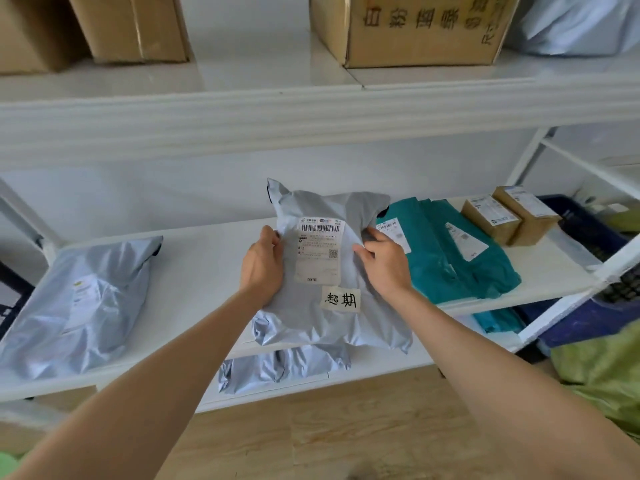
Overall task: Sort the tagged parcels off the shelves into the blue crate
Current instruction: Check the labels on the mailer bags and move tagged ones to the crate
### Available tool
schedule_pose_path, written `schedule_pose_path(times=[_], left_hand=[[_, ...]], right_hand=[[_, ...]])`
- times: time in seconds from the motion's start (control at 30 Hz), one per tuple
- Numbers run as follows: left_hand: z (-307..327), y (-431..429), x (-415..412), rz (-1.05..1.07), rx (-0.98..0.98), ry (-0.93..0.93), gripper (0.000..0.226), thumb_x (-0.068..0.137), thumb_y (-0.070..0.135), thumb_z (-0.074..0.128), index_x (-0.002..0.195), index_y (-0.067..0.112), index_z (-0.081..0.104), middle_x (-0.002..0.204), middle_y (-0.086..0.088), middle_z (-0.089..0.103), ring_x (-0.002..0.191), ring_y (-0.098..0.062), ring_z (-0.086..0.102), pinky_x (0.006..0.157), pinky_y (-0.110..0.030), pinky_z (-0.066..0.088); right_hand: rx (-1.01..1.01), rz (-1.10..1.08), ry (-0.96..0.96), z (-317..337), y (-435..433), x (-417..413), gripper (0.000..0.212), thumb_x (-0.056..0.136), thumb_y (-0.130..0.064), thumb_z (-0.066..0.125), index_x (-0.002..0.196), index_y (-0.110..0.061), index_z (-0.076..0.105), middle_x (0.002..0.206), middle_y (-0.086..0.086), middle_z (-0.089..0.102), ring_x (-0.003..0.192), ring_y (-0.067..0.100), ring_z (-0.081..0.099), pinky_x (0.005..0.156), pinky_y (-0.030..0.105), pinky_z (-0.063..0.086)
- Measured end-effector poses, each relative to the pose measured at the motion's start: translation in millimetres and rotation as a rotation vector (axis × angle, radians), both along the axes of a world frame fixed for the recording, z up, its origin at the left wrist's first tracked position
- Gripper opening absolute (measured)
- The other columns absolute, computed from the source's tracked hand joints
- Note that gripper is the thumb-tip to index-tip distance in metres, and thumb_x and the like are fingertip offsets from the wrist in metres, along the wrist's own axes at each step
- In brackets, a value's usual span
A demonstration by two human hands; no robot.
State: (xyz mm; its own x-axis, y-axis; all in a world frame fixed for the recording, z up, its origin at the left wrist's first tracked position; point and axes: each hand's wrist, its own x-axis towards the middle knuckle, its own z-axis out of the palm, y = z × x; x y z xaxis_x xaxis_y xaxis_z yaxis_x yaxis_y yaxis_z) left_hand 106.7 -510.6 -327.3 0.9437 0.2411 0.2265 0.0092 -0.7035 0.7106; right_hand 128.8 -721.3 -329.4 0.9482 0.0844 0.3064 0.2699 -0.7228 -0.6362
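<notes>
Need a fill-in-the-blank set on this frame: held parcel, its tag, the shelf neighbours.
The left hand and right hand both grip a parcel coloured ___.
Its handwritten tag sits ___ the printed shipping label.
Past the teal parcels stand ___ small brown boxes.
The blue crate is at the ___ end of the shelf.
Missing: grey; below; two; right.
</notes>
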Motion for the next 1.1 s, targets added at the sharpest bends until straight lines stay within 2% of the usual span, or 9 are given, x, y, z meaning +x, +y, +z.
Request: schedule_pose_path(times=[0.17,0.3,0.4,0.5,0.63,0.77,0.9,1.0,1.1], left_hand=[[20.8,8.5,-40.8,0.006,-0.033,-0.075,0.014,0.099,0.011,0.041,0.101,-0.002,0.046,0.106,-0.024,0.064,0.077,-0.033,0.051,0.064,-0.032,0.032],[34.4,11.0,-67.9,-0.017,-0.082,-0.127,0.014,0.099,0.012,0.041,0.1,-0.001,0.047,0.105,-0.021,0.064,0.085,-0.036,0.056,0.066,-0.03,0.033],[43.2,13.9,-87.3,-0.011,-0.098,-0.158,0.013,0.099,0.014,0.041,0.1,0.002,0.048,0.095,-0.019,0.064,0.076,-0.031,0.052,0.064,-0.03,0.031],[53.0,15.2,-104.2,-0.017,-0.109,-0.187,0.013,0.1,0.014,0.041,0.101,0.003,0.048,0.095,-0.018,0.065,0.074,-0.027,0.049,0.061,-0.029,0.028],[63.6,13.0,-123.8,-0.042,-0.128,-0.222,0.015,0.1,0.015,0.041,0.106,0.004,0.049,0.1,-0.013,0.065,0.087,-0.034,0.058,0.065,-0.03,0.033],[70.9,2.9,-136.3,-0.075,-0.162,-0.247,0.013,0.1,0.016,0.041,0.104,0.006,0.049,0.099,-0.008,0.065,0.089,-0.033,0.059,0.066,-0.03,0.035],[77.2,-18.0,-140.4,-0.125,-0.164,-0.279,0.01,0.1,0.015,0.042,0.101,0.006,0.047,0.108,-0.011,0.066,0.093,-0.035,0.061,0.065,-0.03,0.034],[80.8,-41.2,-141.7,-0.152,-0.162,-0.293,0.014,0.1,0.014,0.042,0.107,0.003,0.049,0.118,-0.008,0.064,0.097,-0.034,0.061,0.065,-0.025,0.03],[86.3,-72.3,-140.8,-0.211,-0.158,-0.3,0.015,0.1,0.013,0.042,0.109,0.003,0.049,0.119,-0.006,0.064,0.097,-0.033,0.06,0.066,-0.026,0.032]], right_hand=[[0.012,0.017,-0.078,26.2,8.7,-36.9,0.027,0.094,-0.022,0.059,0.092,0.0,0.075,0.137,0.001,0.056,0.114,0.022,0.058,0.089,0.025,0.042],[0.015,0.019,-0.139,36.2,7.2,-60.1,0.027,0.091,-0.022,0.062,0.083,-0.001,0.075,0.134,-0.001,0.058,0.106,0.02,0.062,0.085,0.033,0.05],[0.043,0.024,-0.189,45.8,7.6,-80.3,0.032,0.09,-0.021,0.065,0.068,0.003,0.069,0.132,-0.002,0.06,0.098,0.018,0.064,0.079,0.031,0.05],[0.056,0.024,-0.228,57.1,8.8,-100.6,0.03,0.09,-0.021,0.065,0.071,0.002,0.071,0.132,-0.001,0.06,0.1,0.018,0.064,0.08,0.033,0.051],[0.072,0.018,-0.289,68.0,4.5,-124.7,0.028,0.09,-0.02,0.065,0.071,0.0,0.071,0.131,-0.001,0.061,0.094,0.024,0.064,0.076,0.03,0.046],[0.078,-0.011,-0.327,75.4,-5.7,-143.9,0.028,0.089,-0.017,0.066,0.07,0.003,0.069,0.133,0.003,0.06,0.097,0.023,0.065,0.076,0.024,0.041],[0.084,-0.047,-0.334,82.5,-26.6,-159.8,0.022,0.089,-0.019,0.065,0.083,0.0,0.074,0.135,0.003,0.057,0.107,0.018,0.063,0.087,0.027,0.047],[0.082,-0.081,-0.366,84.5,-50.2,-170.7,0.025,0.089,-0.017,0.065,0.074,0.002,0.07,0.133,0.004,0.059,0.097,0.021,0.065,0.082,0.027,0.046],[0.094,-0.144,-0.372,84.7,-80.8,-179.2,0.028,0.089,-0.017,0.065,0.07,0.003,0.067,0.135,0.004,0.058,0.105,0.02,0.063,0.085,0.028,0.047]])
